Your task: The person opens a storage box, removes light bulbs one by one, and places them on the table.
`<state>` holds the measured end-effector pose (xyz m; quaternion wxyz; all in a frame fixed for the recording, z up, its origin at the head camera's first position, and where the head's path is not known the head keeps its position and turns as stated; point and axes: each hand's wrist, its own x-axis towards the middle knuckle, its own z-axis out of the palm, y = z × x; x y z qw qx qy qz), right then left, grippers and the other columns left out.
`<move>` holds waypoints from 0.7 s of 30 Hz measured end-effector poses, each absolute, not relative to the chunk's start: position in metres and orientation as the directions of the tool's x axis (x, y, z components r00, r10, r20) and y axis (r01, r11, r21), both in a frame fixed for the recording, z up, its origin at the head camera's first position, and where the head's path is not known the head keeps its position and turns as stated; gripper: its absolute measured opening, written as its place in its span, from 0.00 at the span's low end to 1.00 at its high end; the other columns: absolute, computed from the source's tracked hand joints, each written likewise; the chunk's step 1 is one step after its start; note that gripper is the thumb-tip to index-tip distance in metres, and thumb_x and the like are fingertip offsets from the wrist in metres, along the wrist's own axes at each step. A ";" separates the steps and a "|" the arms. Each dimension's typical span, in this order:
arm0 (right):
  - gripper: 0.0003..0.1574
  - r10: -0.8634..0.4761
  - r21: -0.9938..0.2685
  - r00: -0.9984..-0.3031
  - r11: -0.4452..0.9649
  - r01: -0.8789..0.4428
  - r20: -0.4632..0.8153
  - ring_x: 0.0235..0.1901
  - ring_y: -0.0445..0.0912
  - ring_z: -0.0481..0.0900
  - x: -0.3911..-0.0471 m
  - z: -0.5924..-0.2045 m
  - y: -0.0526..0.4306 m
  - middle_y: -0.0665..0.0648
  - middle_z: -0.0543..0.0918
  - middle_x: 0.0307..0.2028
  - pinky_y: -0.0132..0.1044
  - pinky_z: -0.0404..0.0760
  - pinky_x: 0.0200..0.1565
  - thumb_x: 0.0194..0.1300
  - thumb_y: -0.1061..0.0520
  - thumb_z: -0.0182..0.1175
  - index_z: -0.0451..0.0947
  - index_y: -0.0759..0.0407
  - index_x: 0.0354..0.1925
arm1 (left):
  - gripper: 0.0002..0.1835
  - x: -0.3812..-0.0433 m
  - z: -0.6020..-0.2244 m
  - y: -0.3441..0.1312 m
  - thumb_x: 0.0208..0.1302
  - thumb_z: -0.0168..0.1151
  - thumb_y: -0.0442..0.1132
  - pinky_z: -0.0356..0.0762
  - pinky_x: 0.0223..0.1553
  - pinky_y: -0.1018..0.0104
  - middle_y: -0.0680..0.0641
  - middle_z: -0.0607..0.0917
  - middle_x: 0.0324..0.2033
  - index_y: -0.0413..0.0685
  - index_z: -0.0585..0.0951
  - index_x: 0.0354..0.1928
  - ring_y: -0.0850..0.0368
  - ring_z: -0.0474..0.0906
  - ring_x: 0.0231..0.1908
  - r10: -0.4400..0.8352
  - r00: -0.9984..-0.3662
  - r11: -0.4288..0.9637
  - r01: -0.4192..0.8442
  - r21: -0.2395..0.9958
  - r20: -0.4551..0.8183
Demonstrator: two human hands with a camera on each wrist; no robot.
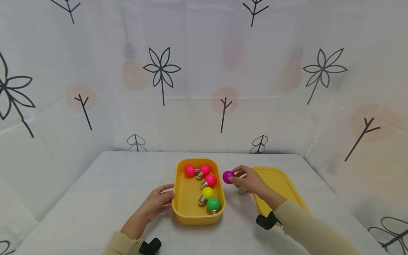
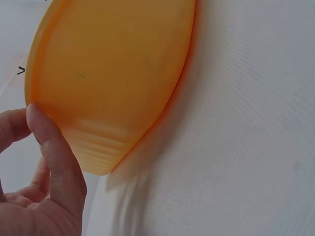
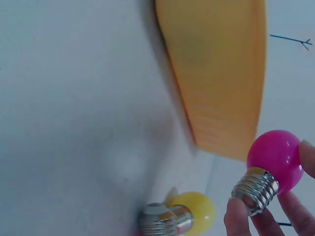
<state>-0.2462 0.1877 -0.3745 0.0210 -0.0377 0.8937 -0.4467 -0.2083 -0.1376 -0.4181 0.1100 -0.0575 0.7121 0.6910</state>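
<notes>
My right hand [image 1: 250, 180] pinches a purple light bulb [image 1: 227, 176] just right of the yellow box [image 1: 198, 220]. In the right wrist view, fingertips touch both the bulb's coloured globe [image 3: 275, 160] and its silver screw base [image 3: 255, 191]. My left hand [image 1: 157, 202] rests its fingertips against the box's left side, at the rim; the left wrist view shows the thumb [image 2: 56, 152] on the outer wall. Inside the box lie three pink bulbs [image 1: 210, 180], one yellow bulb [image 1: 208, 193] and one green bulb [image 1: 213, 204], mostly toward the right side.
On the table below my right hand lie more bulbs, among them a yellow one [image 3: 199, 211] and one showing its metal base [image 3: 156, 222]. A flat yellow lid [image 1: 276, 182] lies to the right, partly under my right forearm. A patterned white cloth [image 1: 197, 117] hangs behind the table.
</notes>
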 end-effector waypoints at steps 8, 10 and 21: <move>0.30 -0.025 -0.768 -0.999 0.639 -0.035 0.025 0.34 0.48 0.75 -0.253 -0.397 0.187 0.57 0.78 0.41 0.38 0.80 0.33 0.53 0.43 0.68 0.74 0.58 0.48 | 0.27 -0.209 -0.420 -0.138 0.64 0.59 0.38 0.80 0.36 0.63 0.39 0.81 0.45 0.39 0.66 0.63 0.52 0.78 0.34 0.071 -0.969 0.025 -0.235 0.972 -0.236; 0.29 -0.021 -0.754 -0.999 0.655 -0.051 0.049 0.36 0.48 0.75 -0.254 -0.402 0.186 0.56 0.78 0.40 0.38 0.80 0.34 0.53 0.45 0.68 0.74 0.59 0.48 | 0.26 -0.209 -0.420 -0.137 0.64 0.59 0.38 0.80 0.36 0.63 0.39 0.81 0.46 0.39 0.67 0.62 0.52 0.78 0.34 0.069 -0.969 0.023 -0.235 0.972 -0.236; 0.25 -0.034 -0.691 -0.993 0.715 -0.106 0.117 0.35 0.48 0.73 -0.256 -0.414 0.179 0.54 0.78 0.35 0.39 0.78 0.37 0.51 0.49 0.70 0.76 0.59 0.45 | 0.27 -0.210 -0.420 -0.139 0.63 0.60 0.39 0.79 0.37 0.65 0.40 0.81 0.45 0.39 0.66 0.62 0.53 0.78 0.34 0.089 -0.969 0.022 -0.231 0.973 -0.232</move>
